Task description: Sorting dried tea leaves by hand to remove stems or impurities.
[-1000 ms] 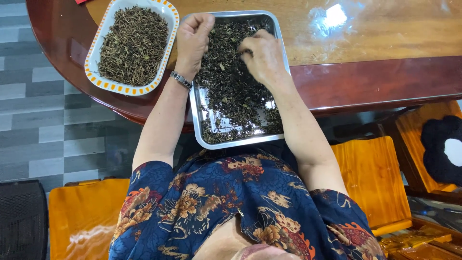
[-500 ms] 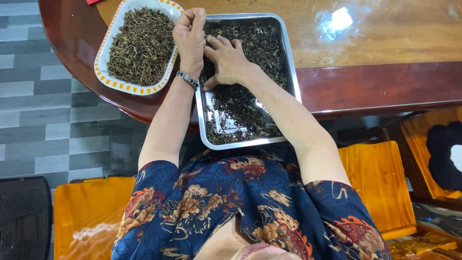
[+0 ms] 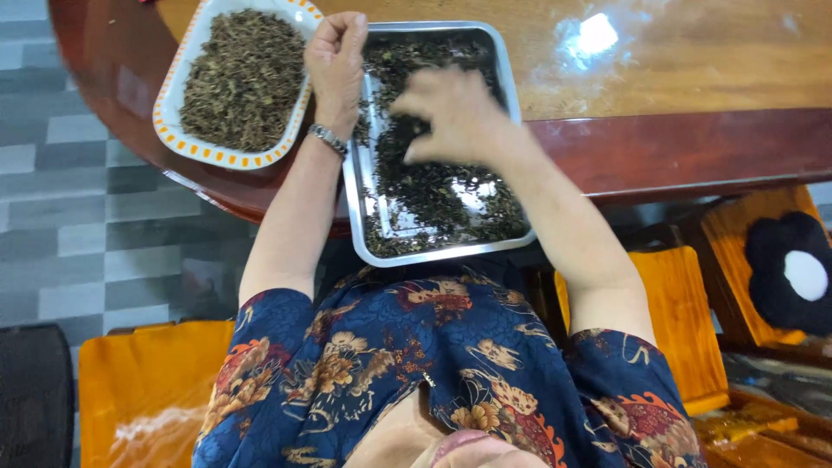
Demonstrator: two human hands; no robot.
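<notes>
Dried dark tea leaves (image 3: 433,186) are being sorted in a steel tray (image 3: 520,230); picked bits are pinched in the clenched left hand (image 3: 336,61) (right hand (image 3: 451,113) blurred, grip unclear); careful picking is called for next

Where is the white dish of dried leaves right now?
The white dish sits at the table's edge, upper left in the head view, beside the metal tray.

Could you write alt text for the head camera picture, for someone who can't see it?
A person's two bare hands work over a metal tray of dark dried leaves on a glossy wooden table. The left hand, closed, is at the tray's left edge; the blurred right hand hovers above the leaves. A white dish of similar leaves sits left.
</notes>
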